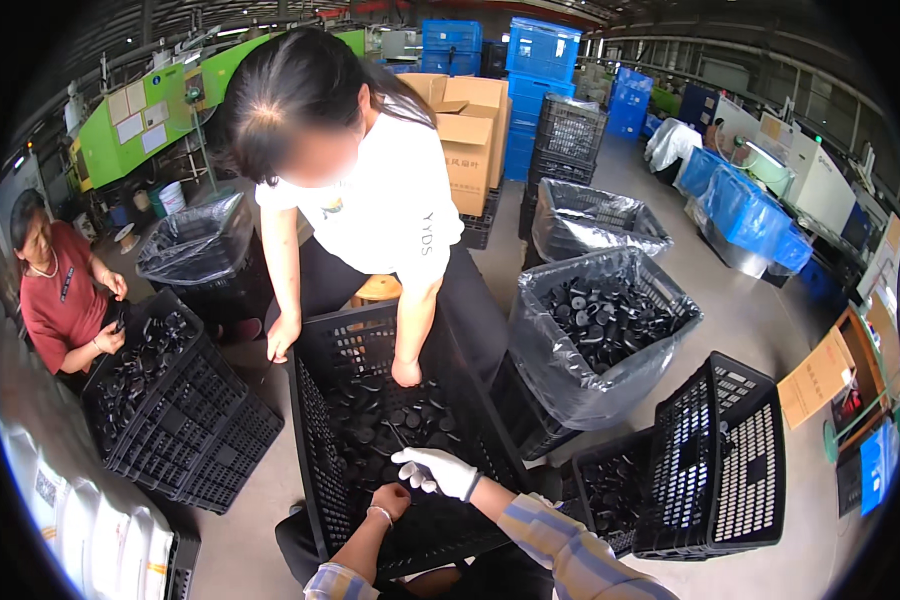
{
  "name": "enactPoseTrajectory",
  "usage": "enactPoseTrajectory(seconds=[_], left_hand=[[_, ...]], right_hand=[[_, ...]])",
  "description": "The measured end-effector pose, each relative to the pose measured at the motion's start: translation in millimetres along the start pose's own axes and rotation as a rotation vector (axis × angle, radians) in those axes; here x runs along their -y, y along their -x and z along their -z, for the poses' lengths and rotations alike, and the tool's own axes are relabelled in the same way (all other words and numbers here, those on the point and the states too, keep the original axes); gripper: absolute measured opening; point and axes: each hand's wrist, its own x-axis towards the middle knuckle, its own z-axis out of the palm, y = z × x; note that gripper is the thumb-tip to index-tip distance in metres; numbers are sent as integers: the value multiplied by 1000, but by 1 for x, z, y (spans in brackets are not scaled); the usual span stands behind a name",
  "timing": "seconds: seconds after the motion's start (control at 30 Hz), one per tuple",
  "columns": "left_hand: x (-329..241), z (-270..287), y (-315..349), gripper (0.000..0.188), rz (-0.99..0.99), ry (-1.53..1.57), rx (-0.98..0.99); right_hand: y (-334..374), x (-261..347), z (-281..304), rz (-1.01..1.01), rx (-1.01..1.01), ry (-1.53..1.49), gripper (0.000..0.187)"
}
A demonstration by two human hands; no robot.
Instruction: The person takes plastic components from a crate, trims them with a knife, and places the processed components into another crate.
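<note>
In front of me stands a black plastic crate [315, 470] with many small round black plastic parts [385, 425] in its bottom. My right hand [437, 471], in a white glove, is over the crate, its fingers closed on a thin dark stick-like thing [397, 436] whose kind I cannot make out. Just left of it and nearer to me, my bare left hand [391, 500] is closed; what its fingers hold, if anything, is hidden. Across the crate, a co-worker's hand [406, 372] reaches down among the parts. That person's other hand [283, 338] is by the crate's far left corner.
To the right, a plastic-lined crate [590, 390] is full of black parts, with tilted black crates [715, 470] nearer me. At left, another person [65, 290] sits by stacked crates [195, 440] of parts. White sacks [90, 520] lie lower left; cardboard boxes [465, 150] stand behind.
</note>
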Motion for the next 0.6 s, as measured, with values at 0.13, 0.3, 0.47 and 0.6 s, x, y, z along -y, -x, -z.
enactPoseTrajectory(seconds=[0.13,0.3,0.47,0.6], left_hand=[[29,-12,-4,25,67,-488,367],[36,-5,-27,39,301,-963,557],[30,-16,-46,90,347,-850,457],[41,-57,-23,91,271,-920,233]], right_hand=[[-8,-14,6,30,-44,-110,33],[-9,-3,11,177,-72,-279,32],[-4,5,0,166,-93,-290,32],[1,12,-4,151,-91,-262,32]])
